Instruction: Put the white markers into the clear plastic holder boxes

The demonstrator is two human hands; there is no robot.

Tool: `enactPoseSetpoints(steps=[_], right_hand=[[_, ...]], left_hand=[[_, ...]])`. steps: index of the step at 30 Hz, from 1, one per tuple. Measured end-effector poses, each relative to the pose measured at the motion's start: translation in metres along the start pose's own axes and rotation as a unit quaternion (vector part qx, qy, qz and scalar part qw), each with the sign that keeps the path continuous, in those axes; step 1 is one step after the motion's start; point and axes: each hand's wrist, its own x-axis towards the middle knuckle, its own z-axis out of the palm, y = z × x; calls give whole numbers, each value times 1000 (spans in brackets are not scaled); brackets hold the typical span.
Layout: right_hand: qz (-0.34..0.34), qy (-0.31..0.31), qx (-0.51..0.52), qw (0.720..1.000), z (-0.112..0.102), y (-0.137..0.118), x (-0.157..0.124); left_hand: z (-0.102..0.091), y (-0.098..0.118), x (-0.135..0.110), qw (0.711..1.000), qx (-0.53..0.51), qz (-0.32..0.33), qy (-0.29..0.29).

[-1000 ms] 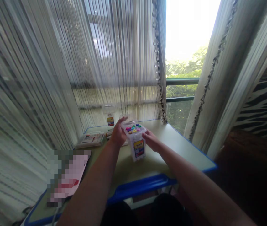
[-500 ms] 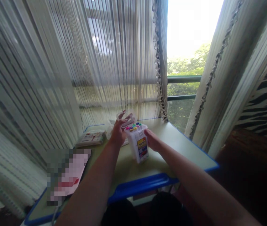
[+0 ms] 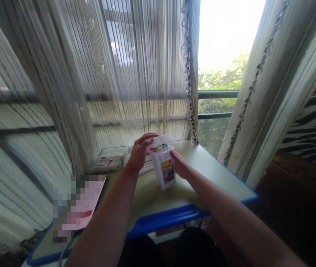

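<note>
A clear plastic box of coloured markers point(image 3: 164, 168) stands upright on the pale green table point(image 3: 216, 174), a yellow and red label on its front. Coloured marker caps show at its top. My left hand point(image 3: 139, 152) reaches over the box and holds its clear lid point(image 3: 160, 140) down over the caps. On the box's right side, my right hand point(image 3: 180, 165) presses against its wall and steadies it.
A flat printed pack point(image 3: 108, 162) lies at the back left of the table, and a pink paper point(image 3: 77, 205) lies near the left front. The table has a blue rim point(image 3: 163, 220). Striped curtains hang close behind and to the left, a window to the right.
My left hand has swung the clear lid from behind the box forward and down onto its top. The right hand has stayed on the box's side.
</note>
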Motion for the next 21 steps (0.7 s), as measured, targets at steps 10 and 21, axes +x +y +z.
enactPoseSetpoints(steps=[10, 21], right_hand=[[-81, 55, -53, 994, 3, -8, 2], [-218, 109, -257, 935, -17, 9, -1]], left_hand=[[11, -4, -11, 984, 148, 96, 24], [28, -9, -18, 981, 151, 122, -11]])
